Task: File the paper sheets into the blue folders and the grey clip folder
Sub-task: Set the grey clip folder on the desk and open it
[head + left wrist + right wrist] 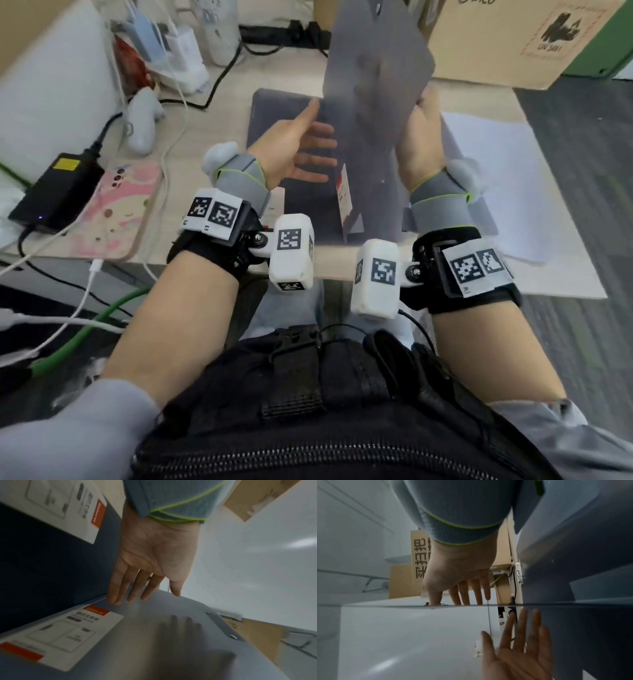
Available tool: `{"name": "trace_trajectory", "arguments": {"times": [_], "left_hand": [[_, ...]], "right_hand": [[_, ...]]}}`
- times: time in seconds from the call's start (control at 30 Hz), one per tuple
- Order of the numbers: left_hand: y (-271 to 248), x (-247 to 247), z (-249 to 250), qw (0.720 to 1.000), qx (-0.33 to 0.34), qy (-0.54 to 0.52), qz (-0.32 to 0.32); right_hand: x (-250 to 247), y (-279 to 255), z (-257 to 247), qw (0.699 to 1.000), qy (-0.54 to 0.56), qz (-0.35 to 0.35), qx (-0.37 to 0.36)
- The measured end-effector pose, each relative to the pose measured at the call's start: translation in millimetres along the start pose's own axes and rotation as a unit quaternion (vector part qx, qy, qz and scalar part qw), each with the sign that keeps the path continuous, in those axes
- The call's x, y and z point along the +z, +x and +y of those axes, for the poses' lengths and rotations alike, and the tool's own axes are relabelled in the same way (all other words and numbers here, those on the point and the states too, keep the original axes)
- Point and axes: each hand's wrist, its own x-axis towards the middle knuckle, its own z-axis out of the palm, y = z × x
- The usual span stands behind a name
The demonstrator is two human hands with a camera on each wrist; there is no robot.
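Observation:
I hold a translucent grey clip folder cover (pixel 373 85) raised upright over the table. My right hand (pixel 419 144) grips its right edge, thumb on the edge and fingers flat behind it. Those fingers show as dark shadows through the cover (pixel 180 628). My left hand (pixel 301 150) is open with its palm turned to the cover. Its straight fingertips (pixel 120 600) sit at the cover's edge. A dark blue folder (pixel 274 113) lies flat beneath. White paper sheets (pixel 513 178) lie to the right. The metal clip (pixel 519 573) shows in the right wrist view.
A cardboard box (pixel 513 41) stands at the back right. On the left lie a pink-cased phone (pixel 116 212), a black power adapter (pixel 58 192), a white controller (pixel 144 120) and several cables. The table's front edge (pixel 335 267) runs under my wrists.

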Motion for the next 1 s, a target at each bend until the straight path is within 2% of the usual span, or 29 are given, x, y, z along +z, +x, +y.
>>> {"name": "trace_trajectory", "arguments": {"times": [0.03,0.1,0.23,0.3,0.4,0.5,0.6,0.77,1.0], "left_hand": [[-4,-7,2,1.0,0.009,-0.011,0.008],[-12,-22,5,0.999,0.028,-0.031,0.024],[-28,-52,7,0.992,0.09,-0.075,0.039],[-33,-71,4,0.985,0.079,-0.126,0.085],[-38,-96,-5,0.974,0.073,-0.145,0.161],[-37,-117,-18,0.962,0.085,-0.171,0.198],[-38,-138,-29,0.961,0.097,-0.184,0.18],[-40,-150,-43,0.972,0.097,-0.13,0.172],[-30,-160,-57,0.977,0.065,-0.083,0.185]], "right_hand": [[6,3,3,0.998,0.018,-0.039,0.039],[22,5,8,0.993,-0.027,-0.108,0.03],[48,13,23,0.986,-0.073,-0.143,0.053],[62,12,33,0.975,-0.103,-0.175,0.095],[84,7,48,0.956,-0.15,-0.207,0.142],[96,6,61,0.946,-0.2,-0.195,0.167],[99,7,73,0.936,-0.254,-0.171,0.174],[109,6,82,0.921,-0.317,-0.141,0.179],[112,20,92,0.935,-0.303,-0.083,0.167]]}}
